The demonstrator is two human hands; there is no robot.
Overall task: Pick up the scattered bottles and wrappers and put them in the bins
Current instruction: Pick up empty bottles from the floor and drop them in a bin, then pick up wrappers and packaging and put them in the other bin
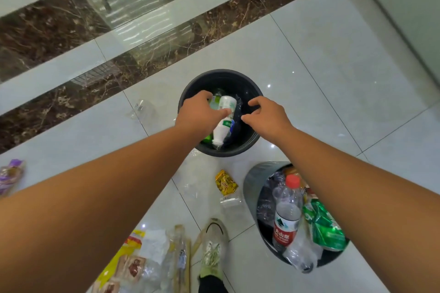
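Black bin (251, 141): stood on the floor (309, 66). A white bottle (222, 128) is held neck-down over it by the left hand (198, 114), with the thumb laid across it.
Right hand (266, 116): held above the same bin, fingers loosely curled, nothing held.
Grey bin (253, 182): nearby, filled with a red-capped bottle (285, 216) and a green wrapper (326, 228).
Gold wrapper (226, 182): left on the floor just beside the grey bin.

Only thing I can actually read is the red label on the clear bottle (284, 228) in the grey bin (250, 183): Chinese characters, looks like 夫山泉, with tiny "SPRING" underneath. The yellow wrapper (226, 182) on the floor and the white bottle (223, 126) have print too, but it's way too blurry.
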